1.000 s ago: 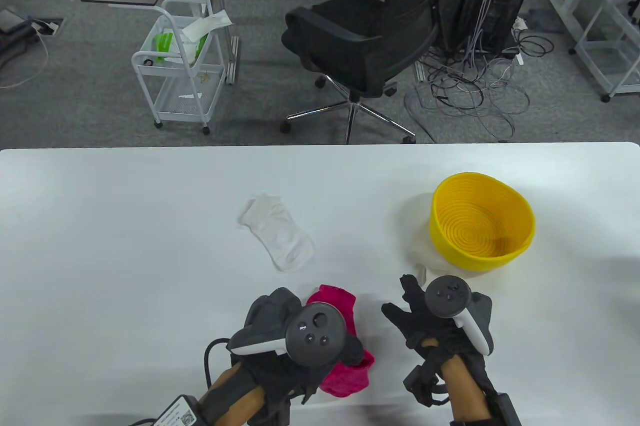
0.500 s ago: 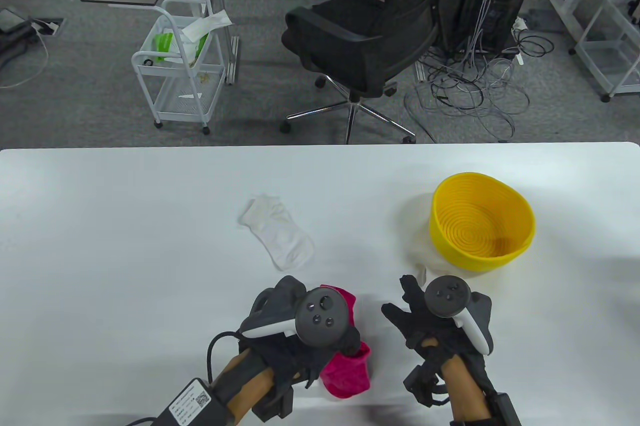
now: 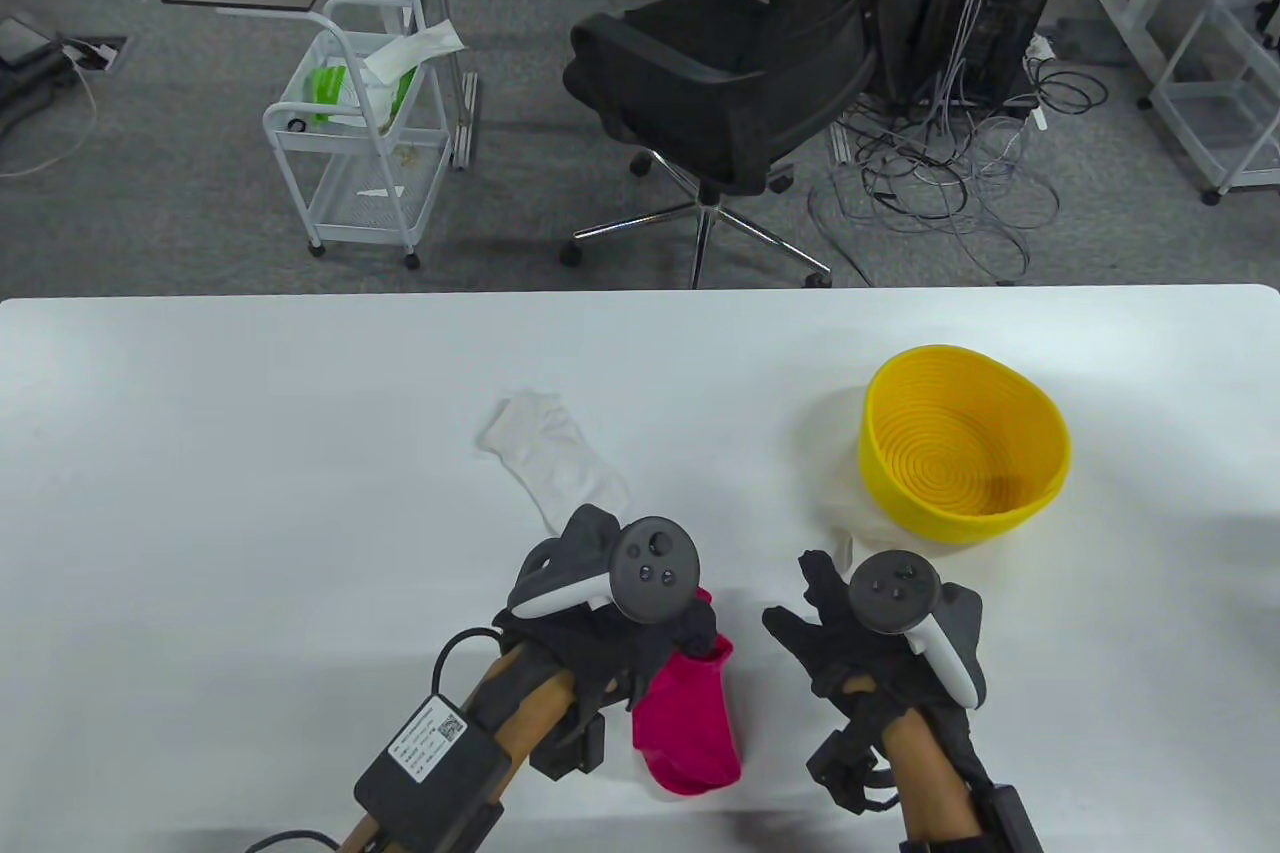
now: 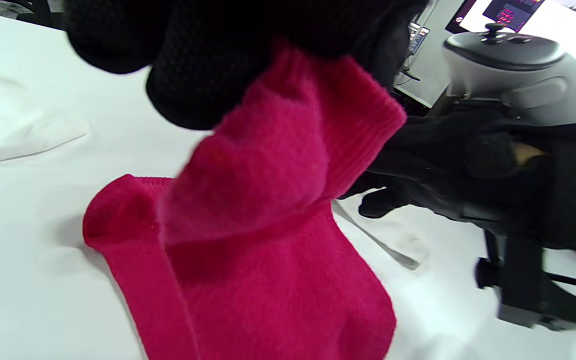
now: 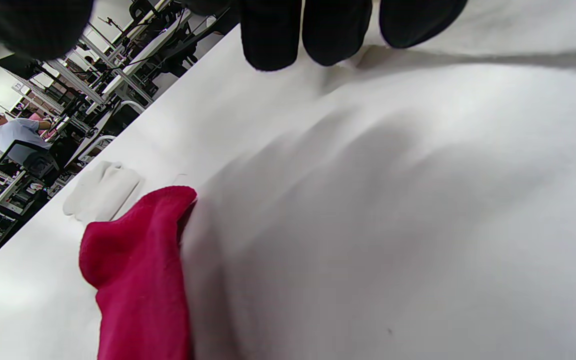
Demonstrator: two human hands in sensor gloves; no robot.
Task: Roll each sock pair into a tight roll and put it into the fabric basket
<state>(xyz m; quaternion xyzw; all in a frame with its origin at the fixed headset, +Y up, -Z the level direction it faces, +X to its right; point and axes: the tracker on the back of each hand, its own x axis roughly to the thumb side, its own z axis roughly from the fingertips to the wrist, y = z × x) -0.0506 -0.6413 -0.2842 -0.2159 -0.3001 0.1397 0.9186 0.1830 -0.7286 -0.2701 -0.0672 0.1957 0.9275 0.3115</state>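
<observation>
At the lower middle of the frame, the left hand (image 3: 600,623) pinches the pink sock's (image 3: 690,723) cuff, lifting it off the counter (image 3: 250,493). The right hand (image 3: 850,643) rests open beside it, below the yellow basket (image 3: 965,448).

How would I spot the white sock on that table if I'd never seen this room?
Start at the yellow basket on the right of the white table. Look left to mid-table: the white sock lies flat there, just beyond the left hand. Unlike the pink sock that hand grips, it is pale and untouched.

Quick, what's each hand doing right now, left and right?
Left hand: grips the pink sock, lifting its cuff end.
Right hand: open, holding nothing.
</observation>
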